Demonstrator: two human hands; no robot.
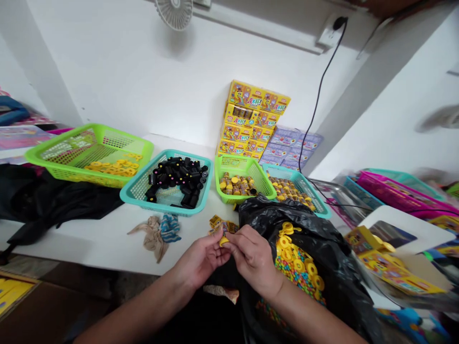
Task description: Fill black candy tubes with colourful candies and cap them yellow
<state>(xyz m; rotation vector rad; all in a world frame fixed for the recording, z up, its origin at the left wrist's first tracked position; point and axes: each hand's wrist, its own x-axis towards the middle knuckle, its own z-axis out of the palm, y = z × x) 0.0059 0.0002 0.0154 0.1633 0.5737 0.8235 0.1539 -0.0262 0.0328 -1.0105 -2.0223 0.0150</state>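
My left hand (206, 258) and my right hand (255, 260) meet above the table's front edge. Between their fingertips is a small yellow-capped candy tub (224, 240), mostly covered by the fingers. The left fingers curl under it while the right thumb and forefinger pinch it. Just beyond lie several printed yellow-and-brown pieces (215, 220) on the table. Beside my right hand a black plastic bag (337, 248) gapes, showing colourful small candies (292, 272) and yellow ring-shaped parts (297, 264).
A teal basket (125, 193) holds black cylinders; a large green basket (46, 155) holds yellow rings. Filled tubs sit in a smaller green basket (218, 184) and another teal basket (324, 210). Crumpled cloths (154, 241) lie left. Yellow boxes (247, 134) are stacked by the wall.
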